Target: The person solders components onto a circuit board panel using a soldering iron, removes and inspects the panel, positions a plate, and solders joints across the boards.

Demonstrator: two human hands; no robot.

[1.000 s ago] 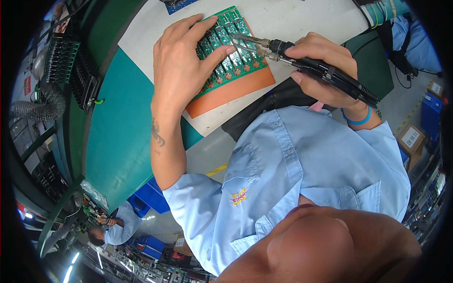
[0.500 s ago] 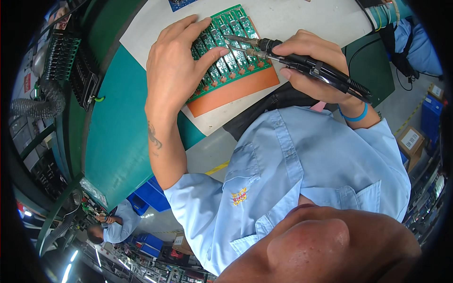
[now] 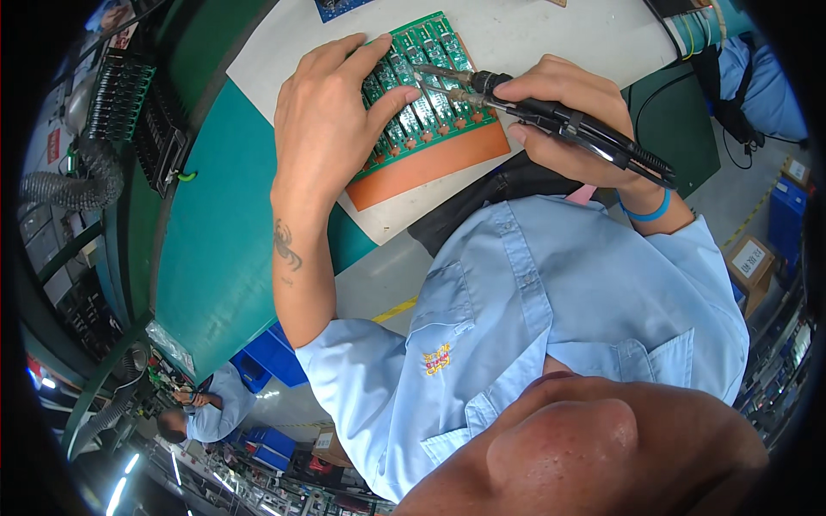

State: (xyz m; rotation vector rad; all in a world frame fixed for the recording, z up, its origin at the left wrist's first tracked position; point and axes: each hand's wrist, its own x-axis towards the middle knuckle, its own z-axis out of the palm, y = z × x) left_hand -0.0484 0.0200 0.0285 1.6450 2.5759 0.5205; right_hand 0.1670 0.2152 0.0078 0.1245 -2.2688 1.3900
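A green panel of several narrow circuit boards [image 3: 437, 52] lies on an orange-brown pad [image 3: 439, 169]. My left hand [image 3: 318, 120] rests over the panel's left side, fingers stretched out and thumb apart, its tip on the boards. In my right hand [image 3: 572, 107] is a black two-tipped soldering tool [image 3: 585, 133], like hot tweezers, with a cable along its handle. The two metal tips reach over the middle of the panel, slightly apart, just right of my left thumb. Whether they touch the solder points is too small to tell.
A pale sheet [image 3: 533, 39] lies under the pad on a green tabletop [image 3: 215, 232]. A blue circuit board [image 3: 342, 8] sits at the far edge. Black racks [image 3: 163, 142] stand left. Cables hang at right. Another person [image 3: 219, 408] works at the lower left, near blue bins [image 3: 274, 353].
My left hand and forearm have shifted slightly to the right, the hand still on the panel. My right hand and the soldering tool have barely moved.
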